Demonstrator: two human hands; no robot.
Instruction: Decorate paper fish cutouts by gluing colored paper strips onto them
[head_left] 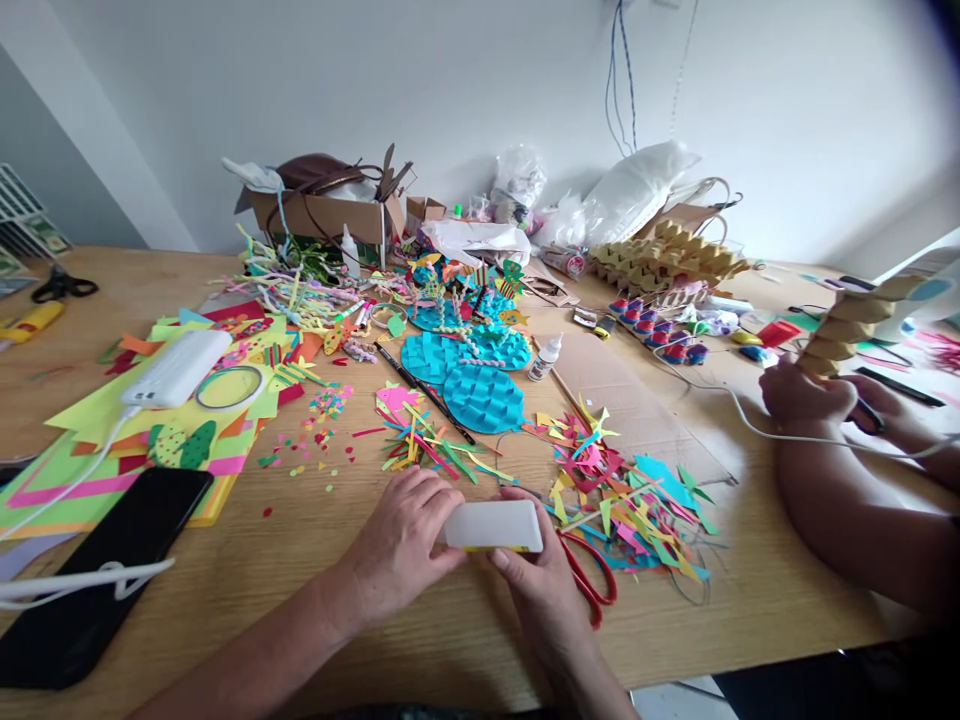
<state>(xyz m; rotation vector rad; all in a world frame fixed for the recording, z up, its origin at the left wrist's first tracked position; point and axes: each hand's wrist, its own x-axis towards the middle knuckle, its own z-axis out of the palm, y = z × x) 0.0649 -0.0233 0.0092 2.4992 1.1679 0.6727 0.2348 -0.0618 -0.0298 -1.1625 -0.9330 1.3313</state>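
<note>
A small white, cloudy plastic block or case [493, 524] with a thin yellow lower edge is held level just above the front of the table. My left hand [401, 540] grips its left end, fingers bent over the top and thumb below. Around the right end, my right hand [544, 580] is wrapped with the thumb at the front edge. What lies inside the case cannot be made out. Red-handled scissors [596, 590] rest beside my right hand, their blades hidden. Thin paper strips [427, 448] are scattered beyond my fingers.
Blue textured paper discs [484, 398] and a glue bottle [546, 357] stand mid-table. Paper scraps [622, 505] lie to the right, a black phone [105, 570] and white power bank [178, 368] to the left. At far right, another person's hands [806, 395] hold an egg-carton piece [840, 330] and scissors; a white cable crosses there.
</note>
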